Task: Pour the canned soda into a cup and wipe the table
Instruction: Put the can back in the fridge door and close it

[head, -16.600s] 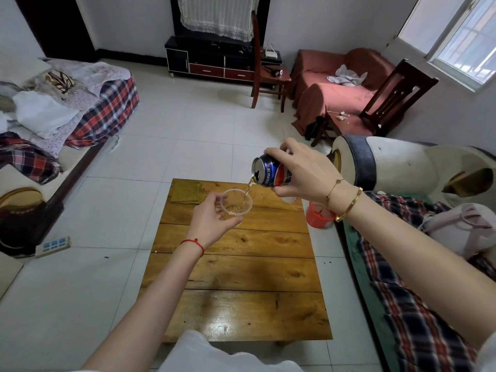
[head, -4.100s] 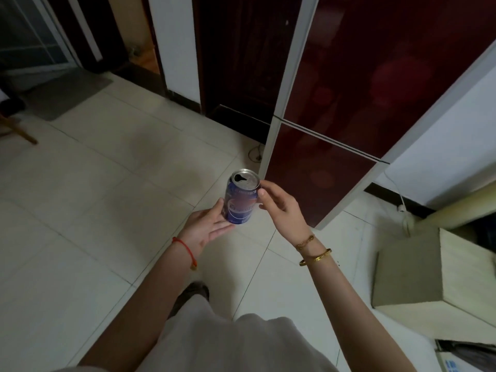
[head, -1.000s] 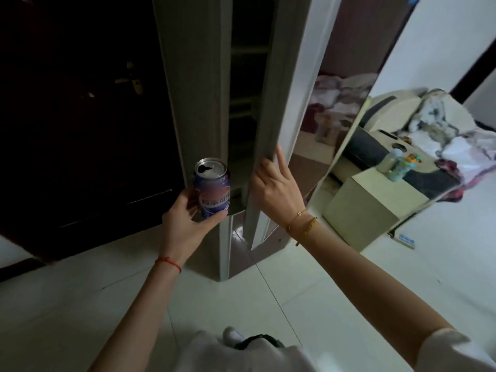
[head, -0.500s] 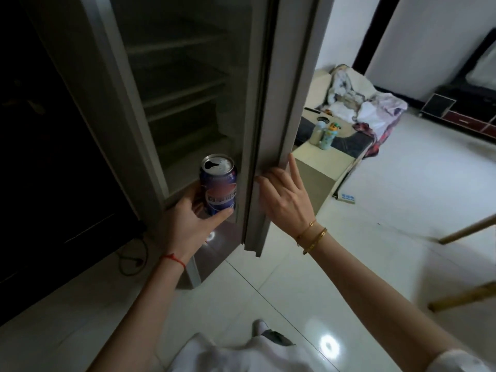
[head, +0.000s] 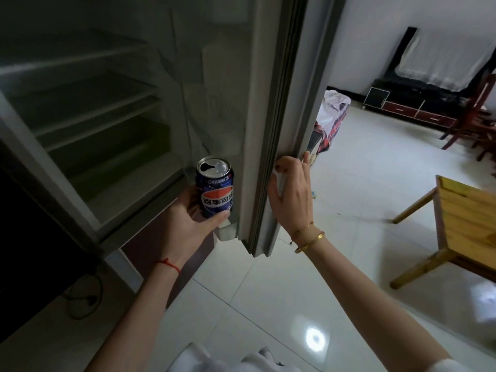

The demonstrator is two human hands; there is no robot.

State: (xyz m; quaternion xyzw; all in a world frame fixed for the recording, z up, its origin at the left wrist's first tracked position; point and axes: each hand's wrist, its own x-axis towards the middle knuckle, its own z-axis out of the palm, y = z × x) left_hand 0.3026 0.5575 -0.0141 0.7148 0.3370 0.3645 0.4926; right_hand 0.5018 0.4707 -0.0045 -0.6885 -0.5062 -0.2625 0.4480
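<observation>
Two bare hands are occupied at an open refrigerator. An opened blue aluminium soda can with a red-and-white logo (head: 215, 188) is held upright in the left hand (head: 188, 224), whose grip is closed around the lower half of the can, thumb across the front below the logo. The can is poised at the mouth of the grey refrigerator cabinet (head: 107, 108), just beside the inner face of the grey refrigerator door (head: 271, 103) and just above the lowest pale shelf (head: 128, 191); every shelf in view is bare. The right hand (head: 291, 194) is laid on the door's edge, its fingers hooked over the rim, so its grip is closed on the door.

No cup is visible, and only a corner of the yellow wooden desk (head: 467, 218) is seen at the right, well apart from the hands across the white tiled floor (head: 268, 304). The step in hand is judged to be the stowing of the opened can, so the pouring seems finished and the wiping not yet begun. Next, the can needs to be set level on a shelf or door ledge, since the open top could spill. The door is then to be swung shut, and a cloth found.
</observation>
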